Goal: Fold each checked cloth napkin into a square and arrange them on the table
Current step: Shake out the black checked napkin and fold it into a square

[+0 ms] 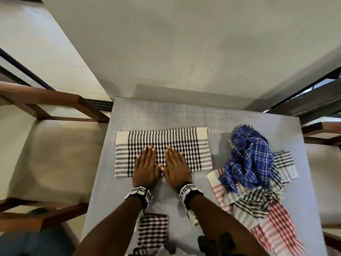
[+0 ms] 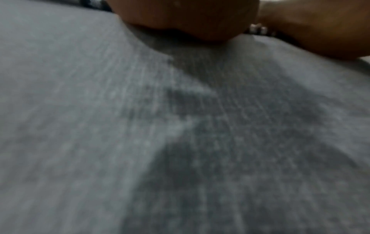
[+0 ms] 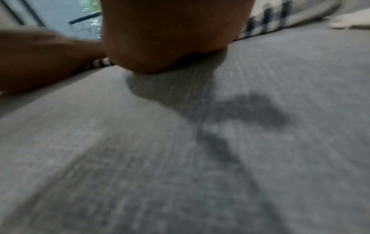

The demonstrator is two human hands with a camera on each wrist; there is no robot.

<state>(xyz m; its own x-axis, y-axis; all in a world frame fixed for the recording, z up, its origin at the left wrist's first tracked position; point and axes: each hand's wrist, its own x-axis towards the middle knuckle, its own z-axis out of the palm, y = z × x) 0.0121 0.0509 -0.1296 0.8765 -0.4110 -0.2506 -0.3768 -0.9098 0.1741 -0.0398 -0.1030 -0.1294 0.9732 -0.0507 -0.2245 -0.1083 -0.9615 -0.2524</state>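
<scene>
Napkin (image 1: 163,143), black-white checked, folded to long rectangle, long axis left-right, flat at centre of grey table (image 1: 184,111). Left hand (image 1: 145,167) and right hand (image 1: 176,167) side by side, palms down, fingers straight, pressing its near half, grasping nothing. One folded square (image 1: 153,231) near edge. Crumpled pile (image 1: 258,182) right: blue, dark, red checked cloths. Two wooden chairs (image 1: 55,104) flank table; pale floor.

Both wrist views are blurred. The left wrist view shows only the heel of the left hand (image 2: 184,19); its fingers are hidden. At six o'clock, the head view's edge cuts off the small folded napkin (image 1: 153,233), with the left forearm (image 1: 114,224) covering its corner.
</scene>
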